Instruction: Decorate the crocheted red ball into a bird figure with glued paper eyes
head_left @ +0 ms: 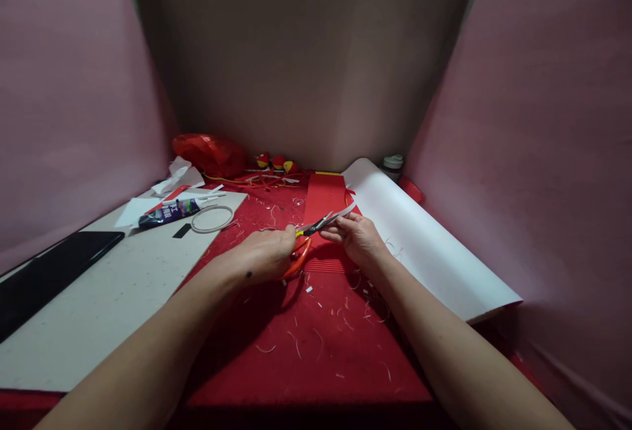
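Observation:
My left hand is wrapped round the handles of orange-handled scissors, near the middle of the view. The dark blades point right, towards my right hand. My right hand pinches a thin white strip, which curves up past the fingertips and lies against the blades. Under the hands, a red sheet with a ribbed lower part lies on the red cloth. How far apart the blades are is too small to tell.
A pale board at left bears a black flat object, a glue tube and a ring. White rolled paper lies at right. Behind are a red bag, small red-yellow figures and a lidded container.

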### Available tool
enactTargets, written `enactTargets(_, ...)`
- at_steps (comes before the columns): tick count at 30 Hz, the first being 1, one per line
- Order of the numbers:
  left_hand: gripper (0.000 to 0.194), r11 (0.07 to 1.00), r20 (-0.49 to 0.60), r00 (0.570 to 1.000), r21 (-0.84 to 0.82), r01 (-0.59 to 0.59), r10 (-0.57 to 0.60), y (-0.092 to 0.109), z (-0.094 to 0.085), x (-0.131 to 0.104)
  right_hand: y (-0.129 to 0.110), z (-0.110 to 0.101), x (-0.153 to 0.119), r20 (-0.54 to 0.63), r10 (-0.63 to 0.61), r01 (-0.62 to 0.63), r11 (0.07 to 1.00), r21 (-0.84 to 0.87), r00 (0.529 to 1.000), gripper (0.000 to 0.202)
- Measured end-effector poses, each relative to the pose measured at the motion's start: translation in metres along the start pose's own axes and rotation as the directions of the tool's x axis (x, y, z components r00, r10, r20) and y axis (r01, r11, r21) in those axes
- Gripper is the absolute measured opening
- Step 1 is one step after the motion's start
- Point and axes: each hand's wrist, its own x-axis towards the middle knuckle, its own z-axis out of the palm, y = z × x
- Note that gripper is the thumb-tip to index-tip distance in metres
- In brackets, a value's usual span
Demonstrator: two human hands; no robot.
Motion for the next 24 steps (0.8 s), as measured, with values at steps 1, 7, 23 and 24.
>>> enactTargets(1, 0.032, 1.0, -0.004, 1.0, 0.007, -0.004, 0.004, -0.0013, 0.0006, 0.0007, 0.0, -0.0002, 0.0001, -0.001, 0.001, -0.001, 1.0, 0.0, 1.0, 0.009)
enactTargets(7, 0.023, 0.999, -0.021, 0.999, 0.031, -0.029, 0.029, -0.0045, 0.0019, 0.0026, 0.0011, -0.0004, 0.0001, -0.007, -0.001, 0.001, 1.0, 0.0, 1.0, 0.009)
enactTargets(23, 0.025, 0.996, -0.016, 0.996, 0.021, -0.085, 0.085, -0.0025, -0.0043, -0.0008, -0.0009, 0.0003, -0.0019, -0.013, 0.016, -0.016, 1.0, -0.023, 1.0, 0.006)
enactTargets(24, 0.025, 0.996, -0.014, 0.996, 0.016, -0.091, 0.091, -0.0023, -0.0052, -0.0014, -0.0011, 0.0002, -0.002, -0.012, 0.018, -0.018, 1.0, -0.025, 1.0, 0.006)
